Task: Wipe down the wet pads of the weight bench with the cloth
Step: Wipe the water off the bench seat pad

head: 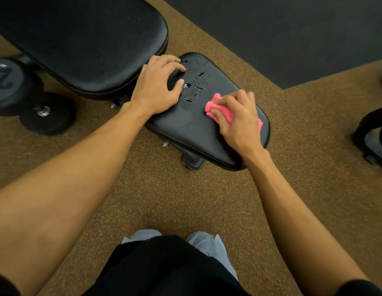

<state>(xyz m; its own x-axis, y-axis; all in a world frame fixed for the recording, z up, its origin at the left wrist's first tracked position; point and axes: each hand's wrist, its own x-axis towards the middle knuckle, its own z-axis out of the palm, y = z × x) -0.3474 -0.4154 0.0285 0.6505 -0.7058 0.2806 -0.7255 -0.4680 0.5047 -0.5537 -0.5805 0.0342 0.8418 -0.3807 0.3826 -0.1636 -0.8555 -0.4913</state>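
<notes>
Right hand (235, 120) grips the bunched pink cloth (215, 110) with curled fingers, pressing it on the wet seat pad (185, 127); left hand (158, 86) rests there, fingers spread

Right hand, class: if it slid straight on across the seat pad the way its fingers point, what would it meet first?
The water drops on the seat pad, just ahead of the pink cloth that the right hand grips. Beyond them, probably the left hand.

You get dim, warm, even light; droplets (199, 88) glint on the seat pad (185, 127), and the frame edges bow and soften.
</notes>
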